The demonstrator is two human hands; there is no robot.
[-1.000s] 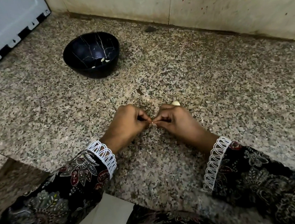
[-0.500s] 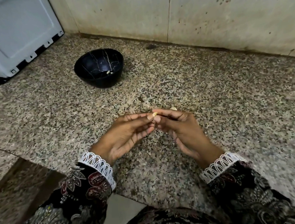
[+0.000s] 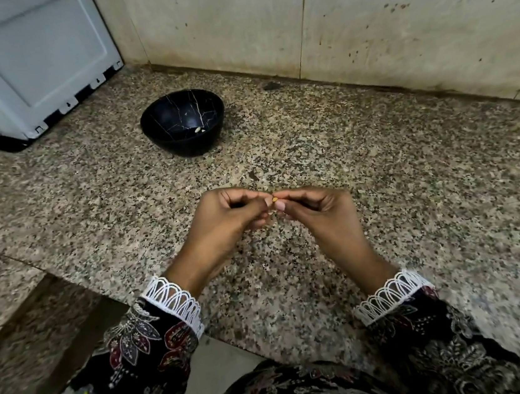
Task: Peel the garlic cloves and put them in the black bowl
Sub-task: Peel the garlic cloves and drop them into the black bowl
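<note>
My left hand [image 3: 225,220] and my right hand [image 3: 322,212] meet fingertip to fingertip above the speckled granite counter [image 3: 413,178]. Between them they pinch a small yellowish garlic clove [image 3: 275,199], of which only the tip shows. The black bowl [image 3: 159,134] with thin white veins stands farther back and to the left, apart from both hands. A couple of pale peeled cloves [image 3: 199,130] lie in its bottom.
A white appliance [image 3: 22,62] stands at the back left, close to the bowl. A stained tiled wall [image 3: 361,20] closes the counter at the back. A small dark scrap [image 3: 253,175] lies just beyond my hands. The counter's front edge steps down at the lower left.
Both hands have lifted off the counter and the fingers have curled tighter around the clove. The view has tilted up, so the bowl sits lower in the frame.
</note>
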